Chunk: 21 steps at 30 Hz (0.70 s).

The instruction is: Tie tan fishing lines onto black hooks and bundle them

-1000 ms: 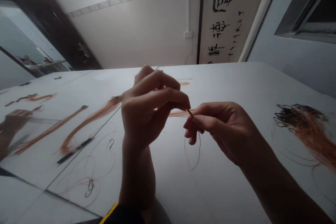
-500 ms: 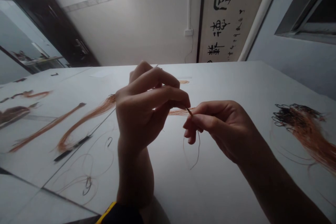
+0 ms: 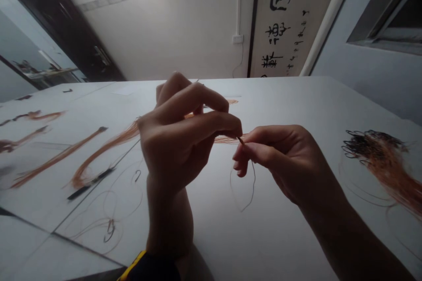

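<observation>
My left hand (image 3: 187, 136), raised over the table, has its thumb and index finger pinched on one end of a small fish hook (image 3: 241, 140); most of the hook is hidden by the fingers. From the right, my right hand (image 3: 286, 158) pinches the other end between thumb and index finger, with thin line at that spot. A loop of fishing line (image 3: 253, 180) hangs below the right fingertips. Behind the fingers lie strands of orange line (image 3: 226, 139). Two loose hooks with line, one of them a dark hook (image 3: 109, 231), lie left of my left wrist.
On the white table (image 3: 280, 237), a bundle of black hooks (image 3: 372, 142) with orange line lies at right. Orange line bundles (image 3: 62, 156) and a dark-handled tool (image 3: 87, 188) lie at left. A blurred shape, perhaps another person's hand, shows at the left edge.
Both hands have shifted slightly right, still pinching the hook. The hanging line now forms a more closed loop. At the left edge, the blurred shape has drawn back from an orange bundle.
</observation>
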Tool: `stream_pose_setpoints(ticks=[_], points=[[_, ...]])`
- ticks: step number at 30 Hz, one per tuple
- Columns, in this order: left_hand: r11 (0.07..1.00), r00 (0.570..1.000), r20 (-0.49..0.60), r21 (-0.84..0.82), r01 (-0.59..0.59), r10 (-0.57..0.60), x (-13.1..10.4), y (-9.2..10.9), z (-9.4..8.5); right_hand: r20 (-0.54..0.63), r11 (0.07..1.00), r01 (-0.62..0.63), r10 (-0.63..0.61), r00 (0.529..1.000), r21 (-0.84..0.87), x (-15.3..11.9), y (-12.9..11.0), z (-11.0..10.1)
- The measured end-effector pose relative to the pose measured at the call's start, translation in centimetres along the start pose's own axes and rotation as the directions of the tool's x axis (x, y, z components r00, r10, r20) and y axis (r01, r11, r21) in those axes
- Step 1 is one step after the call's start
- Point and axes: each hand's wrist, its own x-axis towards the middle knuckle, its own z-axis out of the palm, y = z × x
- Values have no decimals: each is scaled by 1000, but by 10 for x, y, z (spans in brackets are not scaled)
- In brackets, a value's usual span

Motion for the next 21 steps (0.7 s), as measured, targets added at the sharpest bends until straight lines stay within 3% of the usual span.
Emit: stream_pose_setpoints(ticks=[12, 18, 21], points=[[998, 1000, 2, -55, 5, -5, -3, -4, 1, -50, 989, -136, 134, 990, -61, -1, -21, 9], [998, 1000, 24, -59, 21, -20, -1, -4, 2, -52, 990, -137, 136, 989, -18, -3, -19, 9], [993, 998, 47, -111, 34, -29, -1, -5, 3, -28, 997, -81, 81, 996, 17, -2, -11, 6]])
